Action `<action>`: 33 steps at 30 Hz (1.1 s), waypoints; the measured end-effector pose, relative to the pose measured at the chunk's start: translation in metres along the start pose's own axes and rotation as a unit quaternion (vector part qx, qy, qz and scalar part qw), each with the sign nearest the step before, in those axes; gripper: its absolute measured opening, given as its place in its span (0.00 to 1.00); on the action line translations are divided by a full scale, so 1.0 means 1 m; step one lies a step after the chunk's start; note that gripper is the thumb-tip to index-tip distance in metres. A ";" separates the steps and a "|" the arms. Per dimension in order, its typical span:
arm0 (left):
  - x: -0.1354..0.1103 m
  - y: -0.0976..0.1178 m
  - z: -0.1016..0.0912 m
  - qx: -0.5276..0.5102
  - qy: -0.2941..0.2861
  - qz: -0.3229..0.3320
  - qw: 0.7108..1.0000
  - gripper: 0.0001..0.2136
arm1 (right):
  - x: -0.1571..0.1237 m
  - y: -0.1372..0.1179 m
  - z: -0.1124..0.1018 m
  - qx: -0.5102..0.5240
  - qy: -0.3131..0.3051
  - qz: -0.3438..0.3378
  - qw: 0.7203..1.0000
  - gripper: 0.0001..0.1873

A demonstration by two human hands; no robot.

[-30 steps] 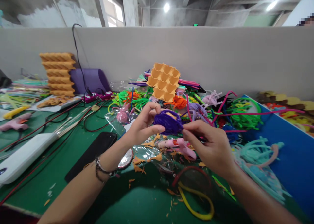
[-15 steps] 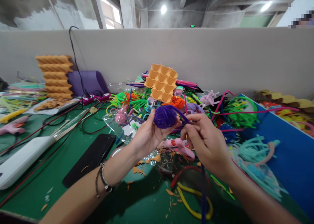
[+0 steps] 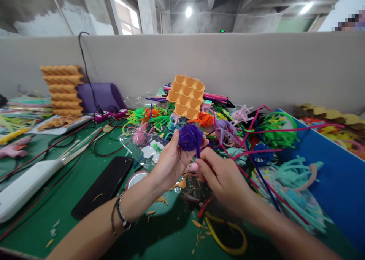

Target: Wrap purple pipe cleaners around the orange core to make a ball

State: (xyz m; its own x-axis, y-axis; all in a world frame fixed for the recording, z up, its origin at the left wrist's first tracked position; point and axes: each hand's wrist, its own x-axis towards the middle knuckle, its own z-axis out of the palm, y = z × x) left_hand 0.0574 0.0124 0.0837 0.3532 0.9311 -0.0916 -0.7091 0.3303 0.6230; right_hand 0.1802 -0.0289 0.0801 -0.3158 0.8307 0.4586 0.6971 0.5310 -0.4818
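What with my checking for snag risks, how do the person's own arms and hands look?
The left hand wears no glove; at its wrist are a thin dark band and a chunkier bracelet with dark and pale parts. The right hand is gloveless, its wrist unadorned. No sleeve shows on either arm.

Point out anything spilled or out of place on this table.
Orange scraps lie strewn over the green table, some beside the yellow loop, loose rather than gathered. One thin orange sliver lies on the black phone, an odd spot for litter.
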 end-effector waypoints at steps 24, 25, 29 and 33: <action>0.016 0.023 -0.028 0.199 -0.138 0.244 0.939 0.16 | 0.007 0.008 -0.020 -0.067 -0.063 -0.025 0.995 0.11; 0.015 0.029 -0.030 0.250 -0.157 0.266 0.917 0.15 | 0.008 0.010 -0.027 -0.055 -0.050 -0.020 0.997 0.11; 0.008 0.047 -0.033 0.425 -0.208 0.290 0.832 0.13 | 0.008 0.018 -0.046 -0.014 0.013 -0.002 1.000 0.07; 0.007 0.047 -0.029 0.545 -0.209 0.262 0.768 0.11 | 0.006 0.018 -0.051 0.023 0.022 0.009 0.999 0.12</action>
State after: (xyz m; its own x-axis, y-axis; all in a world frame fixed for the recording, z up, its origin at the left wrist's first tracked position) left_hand 0.0087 0.0391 0.0899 0.5202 0.6851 0.5099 0.0308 -0.6117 0.7905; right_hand 0.2242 -0.0229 0.1120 -0.2749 0.8324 0.4812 0.6714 0.5245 -0.5236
